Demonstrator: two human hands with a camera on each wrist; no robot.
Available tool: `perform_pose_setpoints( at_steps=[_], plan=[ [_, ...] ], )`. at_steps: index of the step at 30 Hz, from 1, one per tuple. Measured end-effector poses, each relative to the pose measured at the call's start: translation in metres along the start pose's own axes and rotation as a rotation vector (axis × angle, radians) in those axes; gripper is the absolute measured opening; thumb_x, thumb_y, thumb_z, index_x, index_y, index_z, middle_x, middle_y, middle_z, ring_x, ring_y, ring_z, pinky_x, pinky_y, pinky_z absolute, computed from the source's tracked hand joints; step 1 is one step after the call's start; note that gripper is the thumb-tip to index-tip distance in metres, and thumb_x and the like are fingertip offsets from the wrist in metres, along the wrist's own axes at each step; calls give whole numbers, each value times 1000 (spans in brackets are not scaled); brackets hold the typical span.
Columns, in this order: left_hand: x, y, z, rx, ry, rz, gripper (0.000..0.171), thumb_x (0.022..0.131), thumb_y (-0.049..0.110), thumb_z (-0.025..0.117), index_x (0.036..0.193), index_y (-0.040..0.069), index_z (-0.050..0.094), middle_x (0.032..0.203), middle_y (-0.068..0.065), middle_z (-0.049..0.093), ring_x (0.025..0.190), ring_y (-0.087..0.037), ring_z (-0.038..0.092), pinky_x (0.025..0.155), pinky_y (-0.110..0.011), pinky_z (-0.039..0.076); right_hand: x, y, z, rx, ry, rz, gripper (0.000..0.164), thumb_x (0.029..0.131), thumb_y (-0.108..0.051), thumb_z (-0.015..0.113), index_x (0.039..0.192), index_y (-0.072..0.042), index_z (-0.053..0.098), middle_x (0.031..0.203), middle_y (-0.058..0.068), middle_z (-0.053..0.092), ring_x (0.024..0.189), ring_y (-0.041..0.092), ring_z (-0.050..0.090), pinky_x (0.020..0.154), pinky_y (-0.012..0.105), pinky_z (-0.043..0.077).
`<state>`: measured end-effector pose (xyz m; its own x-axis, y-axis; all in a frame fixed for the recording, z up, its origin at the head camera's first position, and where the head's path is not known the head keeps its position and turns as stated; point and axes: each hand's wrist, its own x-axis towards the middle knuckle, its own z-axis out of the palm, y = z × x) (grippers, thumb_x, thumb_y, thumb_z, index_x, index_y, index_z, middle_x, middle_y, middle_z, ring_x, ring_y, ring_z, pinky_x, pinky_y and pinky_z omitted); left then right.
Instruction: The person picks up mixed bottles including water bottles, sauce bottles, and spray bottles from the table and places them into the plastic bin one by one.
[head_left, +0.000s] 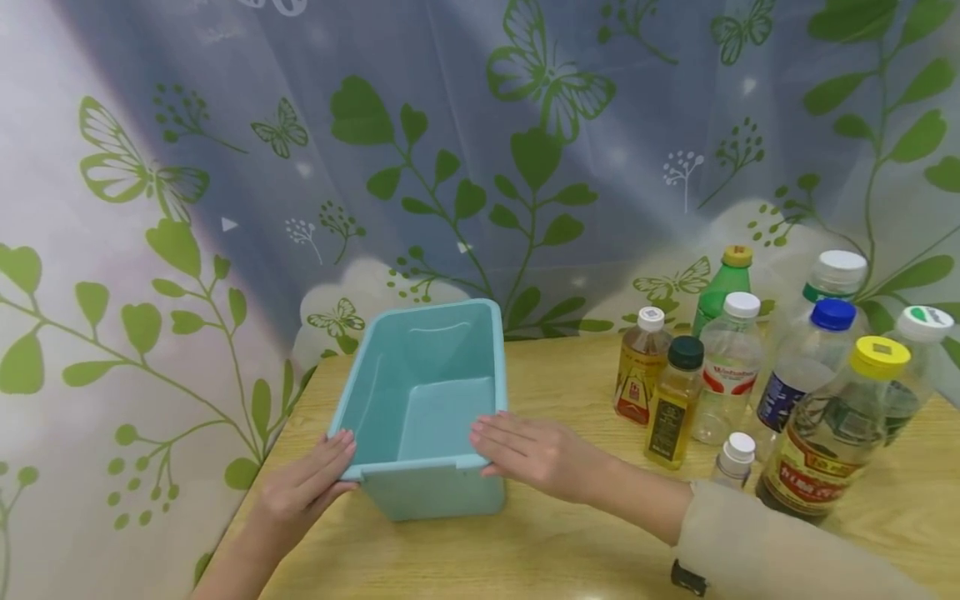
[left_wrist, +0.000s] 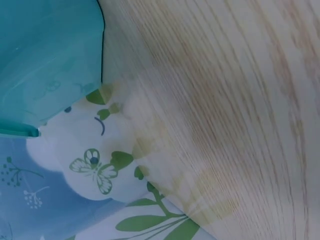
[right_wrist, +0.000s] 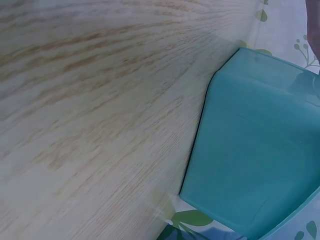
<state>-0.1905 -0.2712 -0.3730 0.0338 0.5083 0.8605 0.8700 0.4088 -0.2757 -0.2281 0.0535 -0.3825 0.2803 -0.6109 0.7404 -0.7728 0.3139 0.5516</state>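
A light teal plastic bin (head_left: 431,497) stands upright on the wooden table, with nothing inside it. My left hand (head_left: 300,489) holds the near left corner of its rim, fingers on top and thumb lower down. At the near right corner my right hand (head_left: 536,457) grips the rim, its fingertips reaching over the edge. The left wrist view shows one side of the bin (left_wrist: 50,55) beside the tabletop. From the right wrist, the bin's outer wall (right_wrist: 250,140) fills the right part of the picture.
Several bottles stand right of the bin: a brown one (head_left: 634,387), a dark-capped oil bottle (head_left: 670,425), a clear white-capped one (head_left: 722,396) and a yellow-capped one (head_left: 825,454). A small white-capped bottle (head_left: 737,457) is beside my right sleeve. A patterned curtain (head_left: 465,167) hangs behind the table (head_left: 555,550).
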Motion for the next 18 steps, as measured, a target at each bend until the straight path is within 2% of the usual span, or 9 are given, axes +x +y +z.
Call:
perform_pose_setpoints(
  at_steps=[10, 18],
  plan=[
    [9, 7, 9, 28, 49, 42, 32, 90, 22, 64, 97, -9, 70, 91, -22, 71, 103, -20, 66, 94, -28, 51, -6, 3, -11, -1, -10, -22, 31, 97, -25, 54, 103, 1, 69, 101, 12, 71, 97, 20, 69, 87, 29, 56],
    [14, 11, 15, 23, 58, 69, 30, 89, 22, 66, 98, -6, 72, 90, -20, 71, 84, -24, 71, 88, -30, 55, -9, 3, -21, 38, 25, -14, 31, 98, -23, 53, 102, 3, 69, 100, 13, 71, 94, 21, 70, 84, 30, 57]
  ],
)
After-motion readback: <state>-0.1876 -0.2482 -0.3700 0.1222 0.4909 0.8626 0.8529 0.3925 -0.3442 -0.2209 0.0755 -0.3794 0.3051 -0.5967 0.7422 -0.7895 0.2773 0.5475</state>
